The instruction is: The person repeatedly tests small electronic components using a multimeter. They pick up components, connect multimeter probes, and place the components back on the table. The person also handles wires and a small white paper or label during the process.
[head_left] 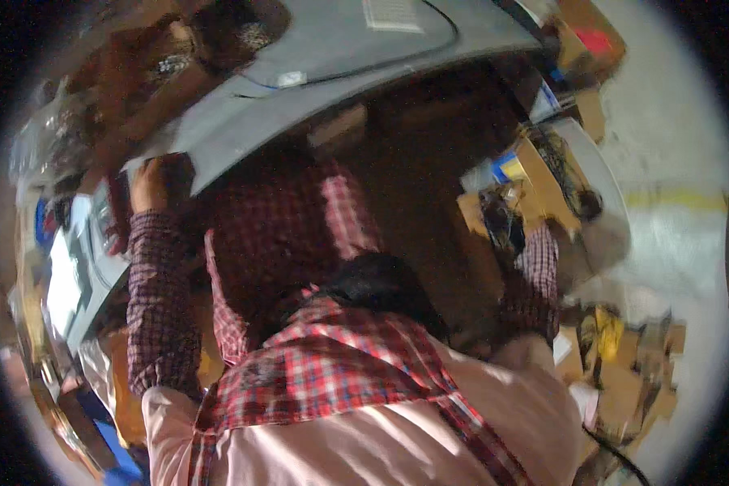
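I'm resting my left hand [154,185] at the tabletop [332,40], right sleeve [540,263] beside a cardboard box [544,180]; probably handling it, needing purchase next; can't tell either grip.

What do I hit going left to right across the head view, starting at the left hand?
Left hand → small white piece on the black cable → white flat item at the top edge → open cardboard box → yellow floor stripe.
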A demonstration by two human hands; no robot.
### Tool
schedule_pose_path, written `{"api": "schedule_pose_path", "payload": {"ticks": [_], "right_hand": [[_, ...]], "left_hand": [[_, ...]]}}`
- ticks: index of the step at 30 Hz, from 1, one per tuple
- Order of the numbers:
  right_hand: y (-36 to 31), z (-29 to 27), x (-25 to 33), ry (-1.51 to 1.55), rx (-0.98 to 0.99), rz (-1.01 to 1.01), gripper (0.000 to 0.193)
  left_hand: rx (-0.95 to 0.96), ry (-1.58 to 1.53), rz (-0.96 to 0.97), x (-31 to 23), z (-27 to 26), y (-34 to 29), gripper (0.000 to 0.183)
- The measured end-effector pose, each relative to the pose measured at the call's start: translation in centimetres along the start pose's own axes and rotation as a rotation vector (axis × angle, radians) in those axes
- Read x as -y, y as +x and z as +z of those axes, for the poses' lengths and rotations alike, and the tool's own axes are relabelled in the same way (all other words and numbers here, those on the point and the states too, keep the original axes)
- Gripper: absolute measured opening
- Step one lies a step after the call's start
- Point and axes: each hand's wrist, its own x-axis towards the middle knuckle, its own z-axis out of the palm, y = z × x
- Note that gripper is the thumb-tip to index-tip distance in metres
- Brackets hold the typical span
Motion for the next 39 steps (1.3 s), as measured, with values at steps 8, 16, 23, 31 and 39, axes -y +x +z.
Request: {"api": "schedule_pose_path", "payload": {"ticks": [8,16,23,31,39], "right_hand": [[-0.6,-4.5,9.5,0.181,0.034,-0.238,0.027],[-10.9,-6.9,35.3,0.472,-0.175,-1.351,0.023],[-11.3,-3.7,42.0,0.100,-0.169,-1.368,0.016],[-16.8,-5.8,41.8,0.428,-0.274,-1.498,0.016],[-29.9,-8.3,40.3,0.385,0.225,-1.591,0.017]], "left_hand": [[-0.089,0.245,-0.276,-0.3,0.5,7.4,0.033],[-0.019,0.127,-0.291,3.2,8.2,6.7,0.035],[-0.225,-0.044,-0.177,0.5,3.1,3.4,0.036],[-0.060,-1.062,-0.263,-11.2,-2.8,1.2,0.038],[-0.219,-1.638,-0.649,-10.2,-6.1,-3.1,0.022]]}}
